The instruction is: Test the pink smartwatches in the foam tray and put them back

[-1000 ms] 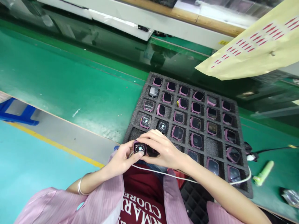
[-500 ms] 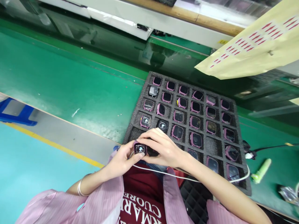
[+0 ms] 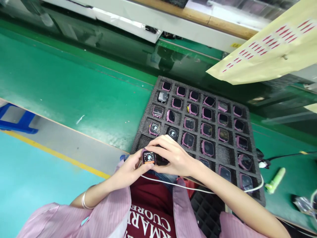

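Note:
A small smartwatch (image 3: 149, 157) with a purple case and a lit dark screen is held between both hands at the near left corner of a foam tray. My left hand (image 3: 131, 169) grips it from the left, thumb at the lower edge of its screen. My right hand (image 3: 174, 158) has its fingers on the watch's upper and right edges. The dark grey foam tray (image 3: 226, 154) carries several watches in its pockets, most in purple cases. Two watches near my right hand, a purple one (image 3: 155, 128) and a black one (image 3: 172, 133), show lit faces.
A white cable (image 3: 178, 185) runs below the hands to the tray's right side. A green tool-like object (image 3: 276, 180) lies on the green bench (image 3: 74, 86) at right. Yellow paper (image 3: 267, 49) hangs upper right; a blue stool (image 3: 22, 122) stands left.
An orange strip now shows along the bottom of the held watch's screen, where the dial was before. My left thumb has shifted slightly right; both hands stay almost in place.

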### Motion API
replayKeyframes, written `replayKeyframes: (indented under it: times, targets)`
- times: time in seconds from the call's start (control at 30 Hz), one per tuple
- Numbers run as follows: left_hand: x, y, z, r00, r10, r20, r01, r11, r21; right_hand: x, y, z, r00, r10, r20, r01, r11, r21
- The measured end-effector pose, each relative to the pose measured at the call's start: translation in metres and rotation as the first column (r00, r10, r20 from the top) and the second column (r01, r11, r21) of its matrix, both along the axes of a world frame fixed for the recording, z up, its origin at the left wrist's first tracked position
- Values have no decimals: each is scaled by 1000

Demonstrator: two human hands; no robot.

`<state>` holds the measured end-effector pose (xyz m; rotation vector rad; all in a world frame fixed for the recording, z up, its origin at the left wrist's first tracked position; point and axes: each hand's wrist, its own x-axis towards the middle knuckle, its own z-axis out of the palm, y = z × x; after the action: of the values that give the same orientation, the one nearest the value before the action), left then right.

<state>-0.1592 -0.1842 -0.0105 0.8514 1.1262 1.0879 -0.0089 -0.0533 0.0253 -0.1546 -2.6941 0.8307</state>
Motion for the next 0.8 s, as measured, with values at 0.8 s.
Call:
replayKeyframes:
  times: [0.8]
  targets:
    - [-11,-26,22,966,-248,75,255,961,-104,28,-10,27,896,-369,248,286,905,314]
